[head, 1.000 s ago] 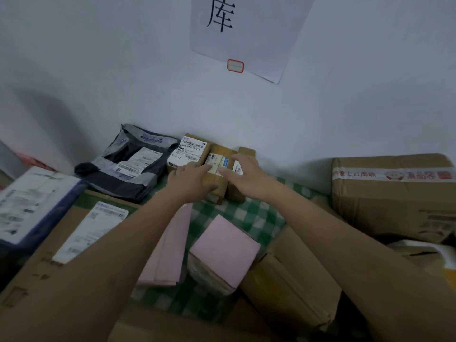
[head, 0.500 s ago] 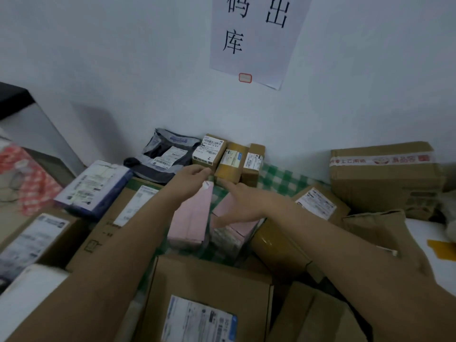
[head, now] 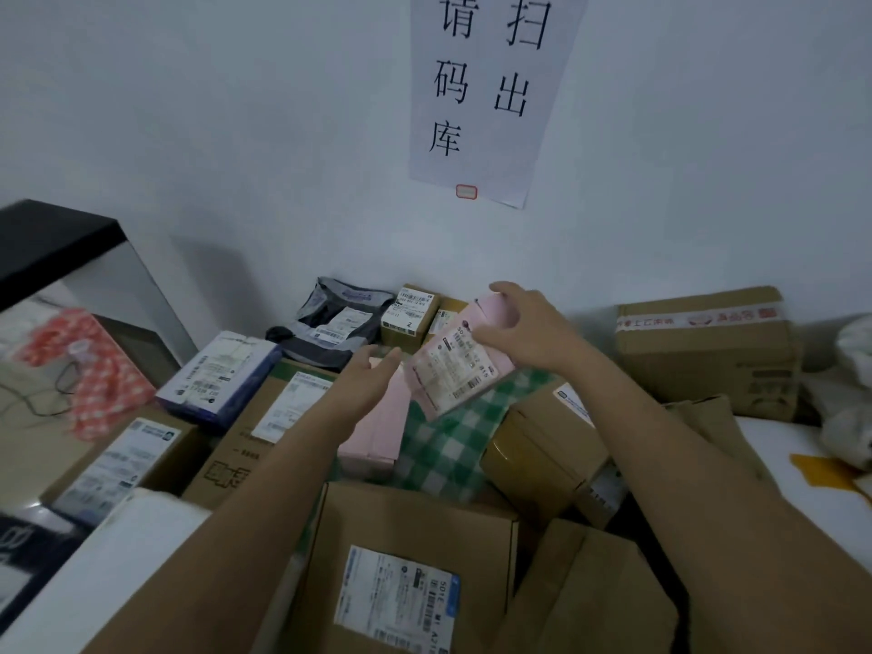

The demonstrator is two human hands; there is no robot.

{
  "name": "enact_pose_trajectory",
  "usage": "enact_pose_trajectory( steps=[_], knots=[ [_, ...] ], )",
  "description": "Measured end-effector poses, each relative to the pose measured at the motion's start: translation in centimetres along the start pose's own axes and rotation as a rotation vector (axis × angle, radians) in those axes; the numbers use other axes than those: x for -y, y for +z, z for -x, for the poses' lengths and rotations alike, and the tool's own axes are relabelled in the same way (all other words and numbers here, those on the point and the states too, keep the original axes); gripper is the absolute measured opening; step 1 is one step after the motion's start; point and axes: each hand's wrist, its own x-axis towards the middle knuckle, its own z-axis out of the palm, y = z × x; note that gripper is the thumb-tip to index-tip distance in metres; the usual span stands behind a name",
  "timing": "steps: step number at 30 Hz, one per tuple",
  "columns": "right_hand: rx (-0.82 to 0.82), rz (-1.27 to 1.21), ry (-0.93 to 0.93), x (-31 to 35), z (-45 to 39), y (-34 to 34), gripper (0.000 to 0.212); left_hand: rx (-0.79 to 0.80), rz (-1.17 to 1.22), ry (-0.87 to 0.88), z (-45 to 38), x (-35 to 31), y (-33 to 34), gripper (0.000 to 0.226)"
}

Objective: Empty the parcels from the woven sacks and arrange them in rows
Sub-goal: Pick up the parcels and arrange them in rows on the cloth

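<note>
My right hand [head: 524, 330] grips a pink parcel [head: 455, 365] by its top end and holds it tilted in the air, its white label facing me. Just left of it, my left hand [head: 363, 387] reaches forward with straight fingers that touch a second pink box [head: 373, 439], which lies on the green-checked cloth [head: 443, 441]. Behind them, small brown boxes [head: 408, 313] and a grey mailer bag [head: 337, 323] stand in a row against the wall.
Cardboard boxes crowd all sides: a labelled one at the front [head: 406, 573], a long one at left [head: 264, 417], a large taped one at right [head: 708, 346]. A blue-edged parcel [head: 219, 375] lies at the left. A paper sign [head: 490, 92] hangs on the wall.
My right hand has picked a pink parcel up off the cloth and raised it, turning its label toward me. My left hand has drawn back from the row of small boxes to the other pink box.
</note>
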Motion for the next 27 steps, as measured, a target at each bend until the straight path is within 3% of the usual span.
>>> enact_pose_trajectory(
  steps=[4, 7, 9, 14, 19, 24, 27],
  knots=[
    [0.0, -0.259, 0.007, 0.4, -0.4, -1.9, 0.059, 0.027, 0.076, -0.048, -0.5, -1.3, -0.3, 0.092],
    [0.095, -0.388, 0.045, 0.4, -0.8, -2.9, 0.036, 0.085, 0.134, -0.068, -1.8, -1.6, -0.6, 0.109],
    [0.151, -0.423, 0.077, -0.1, -1.5, -3.3, 0.031, 0.163, 0.094, -0.01, -2.6, -1.3, -0.6, 0.094],
    [0.259, -0.482, 0.103, -1.7, -4.0, -3.4, 0.043, 0.418, -0.037, 0.106, -3.7, -1.3, -1.0, 0.07],
    [0.256, -0.594, 0.174, -3.2, -6.7, -2.7, 0.054, 0.551, 0.022, 0.069, -5.9, -1.4, 0.0, 0.071],
    [0.039, -0.691, 0.227, -5.4, -8.3, -1.9, 0.062, 0.522, 0.042, 0.095, -7.5, -1.7, 2.2, 0.068],
    [-0.007, -0.662, 0.359, -6.8, -7.9, -0.9, 0.086, 0.418, 0.134, 0.08, -8.6, -1.8, 3.9, 0.06]
  ],
)
